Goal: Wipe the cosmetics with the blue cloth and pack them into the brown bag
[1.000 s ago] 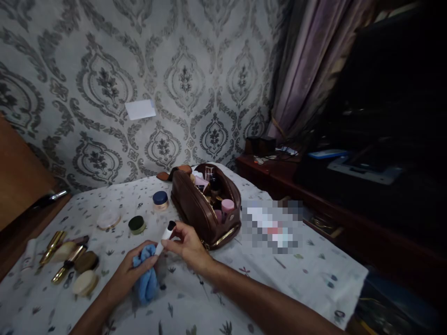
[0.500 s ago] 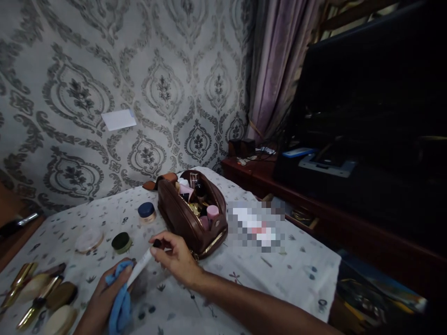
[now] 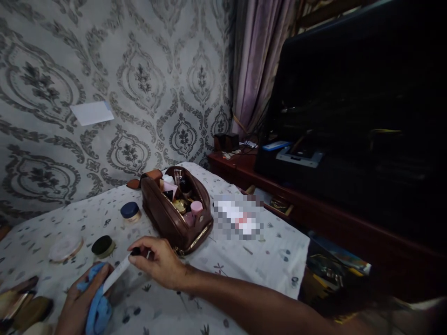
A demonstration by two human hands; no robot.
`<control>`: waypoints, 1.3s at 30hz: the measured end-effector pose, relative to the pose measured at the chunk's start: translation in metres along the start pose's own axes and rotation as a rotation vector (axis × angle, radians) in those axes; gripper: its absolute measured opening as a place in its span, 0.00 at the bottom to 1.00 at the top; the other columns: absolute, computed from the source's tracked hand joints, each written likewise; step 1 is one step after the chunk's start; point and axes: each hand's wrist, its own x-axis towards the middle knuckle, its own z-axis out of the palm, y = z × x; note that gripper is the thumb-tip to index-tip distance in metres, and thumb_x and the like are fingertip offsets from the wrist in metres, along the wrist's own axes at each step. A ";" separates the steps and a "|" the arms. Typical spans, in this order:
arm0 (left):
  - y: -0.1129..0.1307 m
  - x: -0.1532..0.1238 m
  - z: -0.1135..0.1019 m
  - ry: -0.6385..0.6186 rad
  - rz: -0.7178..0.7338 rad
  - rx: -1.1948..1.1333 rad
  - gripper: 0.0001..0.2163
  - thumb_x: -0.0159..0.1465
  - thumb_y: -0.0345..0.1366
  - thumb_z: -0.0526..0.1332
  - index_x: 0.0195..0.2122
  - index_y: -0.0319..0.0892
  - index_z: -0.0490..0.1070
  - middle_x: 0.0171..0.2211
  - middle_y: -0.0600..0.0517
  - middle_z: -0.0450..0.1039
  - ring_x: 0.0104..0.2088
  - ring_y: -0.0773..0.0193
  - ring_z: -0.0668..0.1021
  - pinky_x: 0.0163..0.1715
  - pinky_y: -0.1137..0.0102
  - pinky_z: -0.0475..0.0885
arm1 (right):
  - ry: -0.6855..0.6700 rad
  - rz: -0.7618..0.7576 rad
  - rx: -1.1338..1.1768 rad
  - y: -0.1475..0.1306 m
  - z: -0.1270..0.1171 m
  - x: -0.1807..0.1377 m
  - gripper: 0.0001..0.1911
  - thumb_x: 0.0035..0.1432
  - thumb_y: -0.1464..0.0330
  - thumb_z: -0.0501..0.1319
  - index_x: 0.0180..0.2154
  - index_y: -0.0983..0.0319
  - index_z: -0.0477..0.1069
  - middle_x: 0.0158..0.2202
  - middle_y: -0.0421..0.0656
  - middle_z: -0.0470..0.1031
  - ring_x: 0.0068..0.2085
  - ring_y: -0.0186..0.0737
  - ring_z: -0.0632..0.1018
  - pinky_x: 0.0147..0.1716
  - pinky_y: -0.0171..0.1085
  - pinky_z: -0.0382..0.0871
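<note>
My right hand (image 3: pixel 159 261) pinches the black-capped end of a slim white tube (image 3: pixel 118 273). My left hand (image 3: pixel 82 302) grips a blue cloth (image 3: pixel 98 309) wrapped against the tube's lower end. Both hands hover over a white floral-print tablecloth (image 3: pixel 244 260). Just beyond my right hand stands an open brown leather cosmetic bag (image 3: pixel 171 218) with small bottles and a pink-capped jar showing inside.
A blue-lidded jar (image 3: pixel 130 211), a dark green-lidded jar (image 3: pixel 103 245) and a clear round compact (image 3: pixel 64 244) lie left of the bag. Gold and tan cosmetics (image 3: pixel 24 309) sit at the far left. A dark wooden cabinet (image 3: pixel 279 190) with a large black screen stands on the right.
The view has swung right, so everything shifted left in frame. My hands still hold the tube and cloth; the tube now lies flatter between them.
</note>
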 end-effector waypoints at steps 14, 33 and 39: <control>0.045 0.004 0.030 -0.139 0.549 0.375 0.22 0.54 0.55 0.67 0.41 0.43 0.76 0.37 0.49 0.80 0.41 0.53 0.80 0.43 0.66 0.74 | 0.019 -0.361 -0.265 -0.047 -0.031 -0.012 0.11 0.64 0.65 0.59 0.46 0.60 0.75 0.35 0.43 0.74 0.34 0.38 0.74 0.34 0.35 0.70; 0.147 0.031 0.154 -0.432 1.260 1.203 0.24 0.59 0.22 0.52 0.56 0.43 0.69 0.59 0.47 0.71 0.61 0.56 0.72 0.58 0.60 0.71 | 0.356 -0.307 -0.382 -0.095 -0.140 -0.017 0.07 0.64 0.67 0.61 0.44 0.60 0.72 0.29 0.39 0.77 0.27 0.33 0.79 0.27 0.31 0.72; 0.150 0.027 0.154 -0.458 1.222 1.233 0.16 0.62 0.23 0.54 0.49 0.44 0.71 0.54 0.46 0.74 0.57 0.53 0.74 0.54 0.59 0.73 | 0.501 -0.283 -0.431 -0.095 -0.165 0.006 0.09 0.63 0.63 0.62 0.43 0.60 0.73 0.32 0.39 0.74 0.29 0.34 0.77 0.26 0.32 0.71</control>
